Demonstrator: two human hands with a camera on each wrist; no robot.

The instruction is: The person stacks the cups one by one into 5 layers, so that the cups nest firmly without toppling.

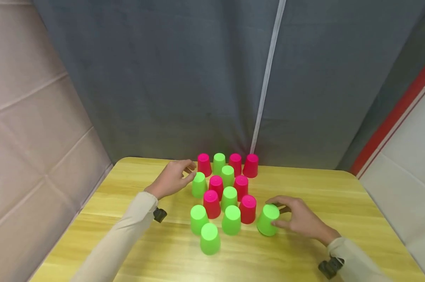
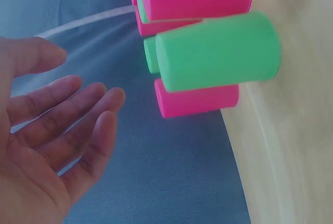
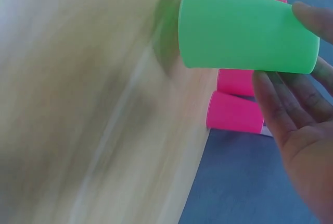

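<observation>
- Your right hand [image 1: 300,221] grips a tilted green cup [image 1: 267,220] toward the tabletop's [image 1: 357,203] near right edge, just beside the cluster of upturned cups.
- It looks light, smooth and thin-walled; hold its side wall gently.
- Your left hand [image 1: 173,178] hangs open, fingers relaxed, beside the cluster's left green cup [image 1: 199,185].

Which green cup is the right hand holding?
The tilted green cup at the cluster's right edge; the right hand grips it. The other cups stand flat.
</observation>
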